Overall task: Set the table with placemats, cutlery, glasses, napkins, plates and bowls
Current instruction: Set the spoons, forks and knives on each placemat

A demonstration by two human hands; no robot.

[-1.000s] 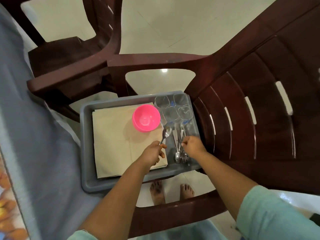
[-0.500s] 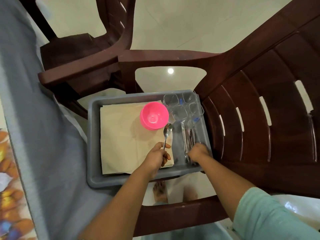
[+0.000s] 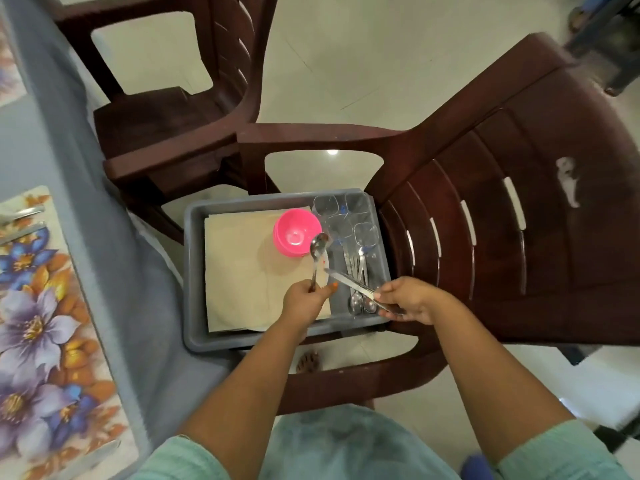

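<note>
Head view, the only one: a grey tray (image 3: 194,271) is seen resting on the seat of a brown chair (image 3: 519,237), with beige napkins (image 3: 249,271) stacked on its left side, a pink bowl (image 3: 296,232) on top of them, clear glasses (image 3: 346,220) in the far right corner and loose cutlery (image 3: 358,271) along the right side. A spoon (image 3: 318,252) is gripped by its handle in the left hand (image 3: 306,301), fingers curled round it, bowl end pointing away from the body toward the pink bowl. A knife (image 3: 349,284) is pinched in the right hand (image 3: 408,299), lifted clear of the pile, its long axis slanted, blade tip aimed up-left toward the spoon's handle and near the left thumb. Both pieces are held over the tray. The floral placemat (image 3: 38,306) on the blue-clothed table (image 3: 114,237) lies well to the left of both hands, the left hand being the nearer. The coming move is judged to be a leftward carry across the tray edge to that placemat.
</note>
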